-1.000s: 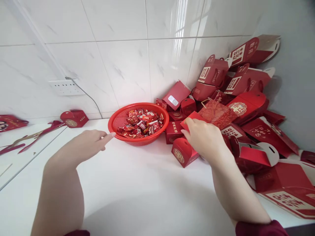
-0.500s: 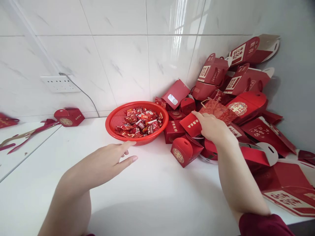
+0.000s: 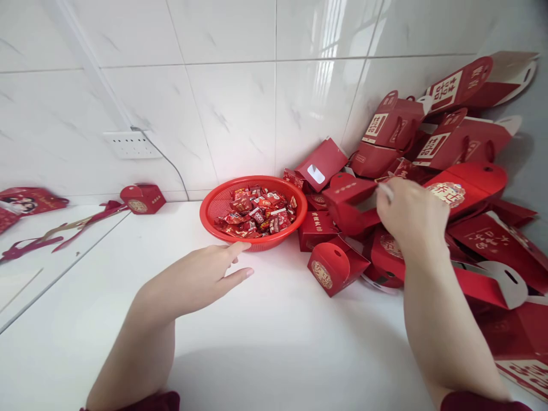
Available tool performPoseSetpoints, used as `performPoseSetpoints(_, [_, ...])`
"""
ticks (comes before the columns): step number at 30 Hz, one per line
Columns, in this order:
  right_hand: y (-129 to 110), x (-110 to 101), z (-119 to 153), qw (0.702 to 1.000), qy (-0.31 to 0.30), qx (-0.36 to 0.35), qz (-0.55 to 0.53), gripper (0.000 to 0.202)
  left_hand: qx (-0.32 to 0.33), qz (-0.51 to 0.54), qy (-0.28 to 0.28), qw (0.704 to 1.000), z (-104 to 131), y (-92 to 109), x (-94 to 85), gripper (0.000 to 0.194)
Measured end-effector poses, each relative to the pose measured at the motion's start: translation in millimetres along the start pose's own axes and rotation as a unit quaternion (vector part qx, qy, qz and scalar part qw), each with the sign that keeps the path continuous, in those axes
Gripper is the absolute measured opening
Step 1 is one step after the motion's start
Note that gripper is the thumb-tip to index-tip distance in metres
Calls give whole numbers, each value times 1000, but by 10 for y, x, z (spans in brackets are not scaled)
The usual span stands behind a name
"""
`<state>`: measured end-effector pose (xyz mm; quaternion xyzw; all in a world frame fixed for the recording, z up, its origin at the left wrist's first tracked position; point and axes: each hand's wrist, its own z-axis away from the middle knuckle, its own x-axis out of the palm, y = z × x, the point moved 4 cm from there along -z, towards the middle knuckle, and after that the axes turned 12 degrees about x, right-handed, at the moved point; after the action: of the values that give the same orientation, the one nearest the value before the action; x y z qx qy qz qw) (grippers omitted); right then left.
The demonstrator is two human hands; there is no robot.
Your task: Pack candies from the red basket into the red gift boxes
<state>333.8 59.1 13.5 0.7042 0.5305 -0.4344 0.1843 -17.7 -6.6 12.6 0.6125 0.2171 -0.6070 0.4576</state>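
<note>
My right hand (image 3: 411, 211) grips a small red cardboard gift box (image 3: 349, 197) by its right edge, over the pile. Its top is open, showing part of the inside, and motion blurs it slightly. My left hand (image 3: 212, 268) hovers over the white tabletop with thumb and forefinger apart and nothing between them. Just beyond its fingertips stands a red plastic basket (image 3: 208, 220) with several wrapped candies (image 3: 259, 211) inside. A closed red gift box (image 3: 336, 268) with a round gold emblem sits below the held one.
Red gift boxes and bags (image 3: 466, 137) are heaped against the wall on the right. At left are a small red box (image 3: 143, 198), ribbons (image 3: 85, 222) and a red printed bag (image 3: 29, 202). A cable (image 3: 171, 162) hangs from the wall socket (image 3: 131, 145) behind.
My right hand has lifted and turned the red gift box, so its open side now shows. The view has swung left. My left hand keeps nearly the same pose by the basket.
</note>
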Motion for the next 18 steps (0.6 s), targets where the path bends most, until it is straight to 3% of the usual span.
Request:
performPoseSetpoints(3, [0,-250,89,991,81,31,-104,39,9,-1,5,1000,16,12,-13,51])
performPoseSetpoints(5, [-43,-355,173,978,62,16,-199,35,15,-2,8,1000,20,29,-28,48])
performPoseSetpoints(9, [-319,-336,410,915,-134,-89,-370,19,5,-17,26,1000,21,53,-85,47])
performPoseSetpoints(13, [-683,-147,750,849,-323,-178,-379,25,-12,-25,54,998,29,54,-137,46])
performPoseSetpoints(16, [-882,37,980,804,-418,-226,-357,24,-11,-17,55,998,20,41,-132,44])
performPoseSetpoints(18, [-946,151,1069,798,-438,-243,-334,23,8,-8,44,999,-13,43,-102,44])
